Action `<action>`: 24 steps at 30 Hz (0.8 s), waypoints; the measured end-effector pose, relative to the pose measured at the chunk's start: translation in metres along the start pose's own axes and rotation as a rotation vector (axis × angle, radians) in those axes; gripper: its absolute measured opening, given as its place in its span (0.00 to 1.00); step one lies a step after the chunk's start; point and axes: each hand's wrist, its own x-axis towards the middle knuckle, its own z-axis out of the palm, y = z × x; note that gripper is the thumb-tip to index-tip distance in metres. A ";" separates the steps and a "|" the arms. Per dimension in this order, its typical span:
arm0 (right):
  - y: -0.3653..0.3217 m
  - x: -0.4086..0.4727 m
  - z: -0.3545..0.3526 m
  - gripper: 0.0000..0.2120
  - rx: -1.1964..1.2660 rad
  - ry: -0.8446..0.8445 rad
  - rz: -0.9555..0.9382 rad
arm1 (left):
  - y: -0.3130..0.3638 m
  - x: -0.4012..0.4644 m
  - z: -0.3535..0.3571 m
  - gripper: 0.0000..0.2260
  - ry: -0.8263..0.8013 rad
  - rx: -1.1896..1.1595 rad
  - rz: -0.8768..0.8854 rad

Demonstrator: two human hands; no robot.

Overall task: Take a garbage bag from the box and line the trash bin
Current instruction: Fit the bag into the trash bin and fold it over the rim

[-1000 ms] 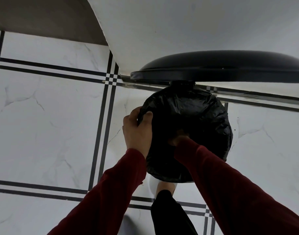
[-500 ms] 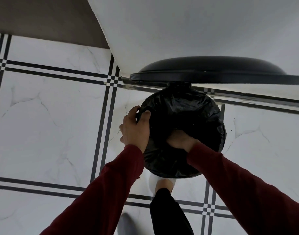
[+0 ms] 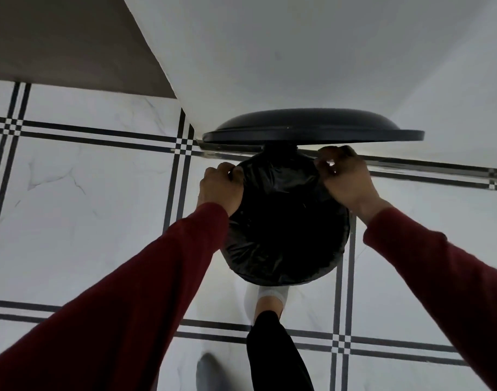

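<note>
- Clearly the bag (image 3: 284,221) is already in the bin (image 3: 344,241): black plastic fills the round opening and folds over the near rim, so what is left, as I judge it, is seating the far edge.
- The lid (image 3: 312,128) stands raised against the white wall (image 3: 298,52), probably because the foot (image 3: 270,299) in a white sock sits right at the bin's base, where a pedal would be; the pedal itself is hidden.
- The left hand (image 3: 220,184) is at the far-left rim, its grip pressed together on a fold of the plastic, thumb on top.
- The right hand (image 3: 346,179) is at the far-right rim, just under the lid's edge, its grip pinching the plastic between thumb and fingertips.
- Holding both sides at once likely keeps the film taut, so it can be stretched over the back of the rim near the hinge without slipping into the bin.
- Relative to the two grips, the bag's mouth spans between them, and its body hangs below and toward the person.
- The box the bag came from is not in view; only the tiled floor (image 3: 86,207) surrounds the bin.
</note>
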 end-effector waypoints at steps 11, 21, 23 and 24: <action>0.005 0.036 0.006 0.20 0.459 -0.303 0.414 | 0.006 0.010 -0.001 0.20 0.032 0.130 -0.092; 0.016 -0.059 -0.007 0.10 0.797 0.384 0.697 | -0.046 -0.061 0.006 0.07 0.256 -0.567 -0.315; 0.018 -0.102 0.003 0.09 0.791 0.468 0.799 | -0.059 -0.087 0.016 0.11 0.194 -0.690 -0.454; 0.021 -0.119 0.011 0.09 0.797 0.460 0.856 | -0.064 -0.098 0.021 0.11 0.163 -0.735 -0.507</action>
